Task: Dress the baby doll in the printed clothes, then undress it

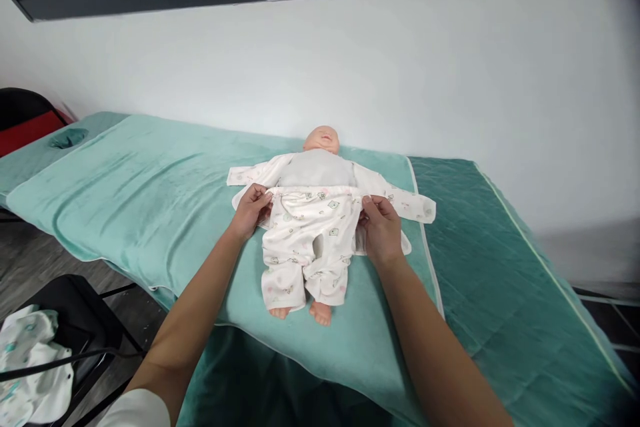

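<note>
A baby doll (323, 139) lies on its back on a light green cover, its head toward the wall and its feet toward me. Over its legs and lower belly are white printed baby pants (313, 217), the doll's toes showing below the cuffs. My left hand (251, 210) pinches the waistband at its left end. At the right end, my right hand (380, 223) pinches the same waistband, which is stretched level between both. Beneath the doll a white long-sleeved baby top (375, 180) lies spread open, its sleeves out to both sides.
The light green cover (140, 180) lies on a long bed, with a darker green cover (480, 240) at right. A white wall (450, 67) stands behind. On a black chair (85, 320) at lower left lies printed white cloth (37, 360). A dark cable (75, 357) crosses there.
</note>
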A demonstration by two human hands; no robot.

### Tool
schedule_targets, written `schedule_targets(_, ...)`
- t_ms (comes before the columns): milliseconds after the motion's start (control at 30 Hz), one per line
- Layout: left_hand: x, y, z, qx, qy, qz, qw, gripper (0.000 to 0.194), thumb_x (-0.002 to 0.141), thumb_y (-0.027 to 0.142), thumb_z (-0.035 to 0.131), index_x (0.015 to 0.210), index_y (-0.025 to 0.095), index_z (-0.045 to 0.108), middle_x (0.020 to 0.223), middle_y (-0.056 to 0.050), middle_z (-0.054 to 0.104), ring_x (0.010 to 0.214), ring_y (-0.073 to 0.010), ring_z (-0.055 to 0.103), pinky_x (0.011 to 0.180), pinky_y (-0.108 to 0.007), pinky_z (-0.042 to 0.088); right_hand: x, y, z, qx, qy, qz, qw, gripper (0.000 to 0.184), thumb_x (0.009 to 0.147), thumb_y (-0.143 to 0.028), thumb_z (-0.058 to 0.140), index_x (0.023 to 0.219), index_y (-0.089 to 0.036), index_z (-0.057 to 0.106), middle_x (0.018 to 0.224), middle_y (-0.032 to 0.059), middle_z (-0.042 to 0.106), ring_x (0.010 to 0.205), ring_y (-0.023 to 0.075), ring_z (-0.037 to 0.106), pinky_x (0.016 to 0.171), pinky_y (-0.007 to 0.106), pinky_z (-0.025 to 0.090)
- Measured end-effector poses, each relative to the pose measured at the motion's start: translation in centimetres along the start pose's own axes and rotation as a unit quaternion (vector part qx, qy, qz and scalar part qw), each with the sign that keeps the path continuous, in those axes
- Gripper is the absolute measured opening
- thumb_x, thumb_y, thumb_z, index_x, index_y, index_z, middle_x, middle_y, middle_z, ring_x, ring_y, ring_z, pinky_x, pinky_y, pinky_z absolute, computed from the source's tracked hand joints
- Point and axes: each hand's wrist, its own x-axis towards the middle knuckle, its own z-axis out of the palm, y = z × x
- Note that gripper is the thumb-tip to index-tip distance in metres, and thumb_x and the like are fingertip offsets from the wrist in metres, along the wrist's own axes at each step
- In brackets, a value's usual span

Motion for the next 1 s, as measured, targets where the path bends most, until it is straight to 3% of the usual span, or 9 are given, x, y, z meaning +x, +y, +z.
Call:
schedule_targets(167,0.2,-0.4,0.3,0.072,0.021,0.019,0.997,0.032,0.080,0.046,0.072,0.081,0.020,0.053,0.066,0.005,0.051,0.055,-0.0079,0.041,0.051,-0.021,0.029,0.0,0.3,0.4,-0.114,-0.046,-0.012,0.992,0.032,0.084,-0.057,0.064,0.084,-0.025,0.058,0.065,-0.0039,0.053,0.058,0.0139,0.046,0.052,0.026,0.038)
schedule_targets(300,0.4,-0.7,0.2,0.142,0.022,0.028,0.989,0.029,0.082,0.045,0.069,0.080,0.019,0.058,0.070,0.004,0.052,0.063,-0.0100,0.043,0.057,-0.022,0.032,0.1,0.4,0.4,-0.194,-0.063,-0.039,0.978,0.029,0.085,-0.053,0.061,0.085,-0.024,0.058,0.073,-0.0023,0.060,0.072,0.0164,0.054,0.065,0.028,0.044)
schedule_targets(433,1.1,-0.5,0.1,0.159,-0.049,0.002,0.986,0.024,0.079,0.039,0.070,0.086,0.018,0.062,0.080,0.001,0.060,0.073,-0.0124,0.050,0.064,-0.022,0.037,0.5,0.5,0.3,-0.216,-0.077,0.009,0.973,0.021,0.081,-0.043,0.063,0.088,-0.024,0.059,0.077,-0.0012,0.063,0.075,0.0175,0.058,0.065,0.028,0.044)
schedule_targets(600,3.3,0.2,-0.4,0.170,-0.155,-0.048,0.972,0.020,0.075,0.031,0.070,0.086,0.016,0.065,0.084,-0.001,0.063,0.075,-0.0138,0.054,0.067,-0.024,0.041,1.6,-0.8,0.7,-0.214,-0.101,0.082,0.968,0.014,0.075,-0.032,0.065,0.078,-0.025,0.054,0.059,-0.0049,0.052,0.053,0.0140,0.046,0.046,0.026,0.034)
schedule_targets(733,5.0,0.2,-1.1,0.157,-0.219,-0.108,0.957,0.019,0.068,0.024,0.073,0.084,0.015,0.067,0.083,-0.002,0.064,0.076,-0.0153,0.057,0.067,-0.025,0.042,3.4,-2.0,0.7,-0.194,-0.173,0.147,0.954,0.018,0.066,-0.021,0.066,0.070,-0.025,0.049,0.055,-0.0059,0.049,0.050,0.0134,0.046,0.045,0.027,0.034)
schedule_targets(833,5.3,-0.1,-1.1,0.147,-0.211,-0.100,0.961,0.017,0.069,0.021,0.072,0.083,0.016,0.065,0.082,-0.001,0.064,0.074,-0.0142,0.056,0.067,-0.025,0.041,4.4,-1.6,0.5,-0.189,-0.203,0.144,0.950,0.018,0.063,-0.018,0.067,0.071,-0.024,0.052,0.062,-0.0027,0.058,0.060,0.0164,0.053,0.052,0.028,0.040)
schedule_targets(1000,4.8,-0.1,-0.6,0.110,-0.158,-0.072,0.979,0.012,0.071,0.016,0.068,0.080,0.016,0.060,0.078,0.001,0.059,0.071,-0.0121,0.052,0.065,-0.023,0.040,3.5,0.5,1.3,-0.160,-0.124,0.077,0.976,0.016,0.072,-0.028,0.069,0.084,-0.026,0.059,0.075,0.0002,0.066,0.075,0.0216,0.058,0.064,0.032,0.047)
